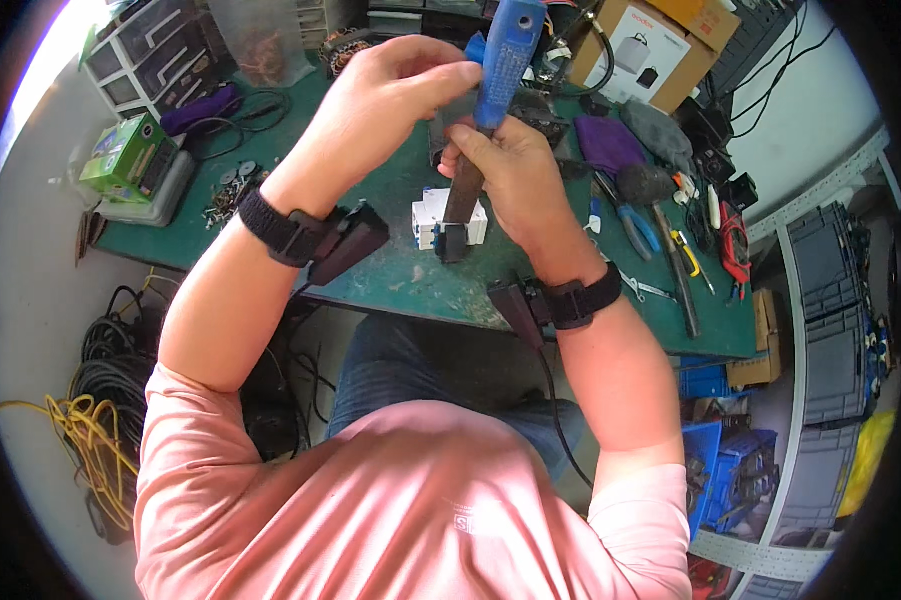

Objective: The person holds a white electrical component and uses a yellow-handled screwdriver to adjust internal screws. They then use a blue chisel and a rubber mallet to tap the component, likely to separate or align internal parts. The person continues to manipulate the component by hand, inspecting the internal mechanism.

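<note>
A tool with a ridged blue handle [512, 70] and a flat dark shaft [462, 192] stands slanted, handle up, over the bench. My right hand [519, 170] is closed round the shaft just below the handle, thumb and fingers pressed together. Beside the handle is my left hand [403, 92], its fingers curled and thumb tip against the blue; what lies between those fingers is hidden. The tool's dark lower end comes down in front of a white block-shaped part [426, 215] on the green bench. Dark straps with small black boxes circle both wrists.
Right on the bench [371, 285] lie pliers [638, 230], a hammer [678, 270], a yellow-handled cutter [687, 253] and a purple cloth [611, 145]. A green box [128, 158] and loose screws [236, 190] sit left. Cardboard boxes [636, 50] and drawers [156, 50] stand behind; coiled cables [106, 370] hang left.
</note>
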{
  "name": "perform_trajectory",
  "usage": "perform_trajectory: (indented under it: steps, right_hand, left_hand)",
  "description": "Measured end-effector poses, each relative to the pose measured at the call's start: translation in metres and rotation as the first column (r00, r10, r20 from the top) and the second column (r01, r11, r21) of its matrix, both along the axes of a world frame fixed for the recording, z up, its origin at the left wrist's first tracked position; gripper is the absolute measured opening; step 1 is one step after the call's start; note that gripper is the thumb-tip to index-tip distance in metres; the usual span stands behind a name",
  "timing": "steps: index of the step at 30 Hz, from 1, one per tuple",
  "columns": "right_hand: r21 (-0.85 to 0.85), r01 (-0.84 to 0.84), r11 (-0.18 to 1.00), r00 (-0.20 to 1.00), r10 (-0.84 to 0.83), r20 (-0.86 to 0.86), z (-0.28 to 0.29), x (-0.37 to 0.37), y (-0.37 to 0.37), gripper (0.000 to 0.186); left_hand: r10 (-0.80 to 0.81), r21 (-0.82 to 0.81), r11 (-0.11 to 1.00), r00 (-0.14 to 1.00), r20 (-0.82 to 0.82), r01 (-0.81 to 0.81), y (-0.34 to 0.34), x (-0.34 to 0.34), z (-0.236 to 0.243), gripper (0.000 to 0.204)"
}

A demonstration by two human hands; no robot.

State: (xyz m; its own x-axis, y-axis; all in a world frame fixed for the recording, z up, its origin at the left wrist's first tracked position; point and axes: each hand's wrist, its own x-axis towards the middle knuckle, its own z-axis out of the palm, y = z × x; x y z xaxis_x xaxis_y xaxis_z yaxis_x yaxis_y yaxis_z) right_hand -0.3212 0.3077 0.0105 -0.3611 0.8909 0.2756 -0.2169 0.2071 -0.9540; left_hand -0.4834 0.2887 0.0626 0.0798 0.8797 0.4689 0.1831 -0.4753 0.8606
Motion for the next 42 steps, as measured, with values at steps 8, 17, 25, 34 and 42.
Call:
perform_trajectory:
  steps: [8,17,25,34,42]
  right_hand:
    - [-0.054,-0.018,0.998,0.999,0.02,0.035,-0.003,-0.007,0.003,0.017]
    - [0.508,0.116,0.854,0.643,-0.455,0.617,0.017,0.112,-0.011,0.035]
    - [0.478,0.246,0.843,-0.135,-0.459,0.878,-0.038,0.324,-0.01,0.035]
    - [0.671,0.347,0.655,-0.256,-0.622,0.74,-0.049,0.311,-0.016,0.031]
    - [0.624,0.383,0.681,0.326,-0.732,0.598,0.058,0.29,-0.067,0.028]
  left_hand:
    - [-0.107,-0.226,0.959,0.958,0.267,0.17,0.021,0.036,0.008,0.026]
    - [-0.075,-0.188,0.964,0.869,0.488,0.189,0.041,0.031,-0.005,0.021]
    - [-0.068,-0.148,0.98,0.917,0.392,0.136,0.038,0.049,-0.004,0.023]
    - [-0.008,-0.018,1.0,0.965,0.261,0.013,0.008,0.06,-0.004,0.023]
    - [0.029,-0.06,0.998,0.971,0.235,-0.015,0.004,0.064,-0.002,0.02]
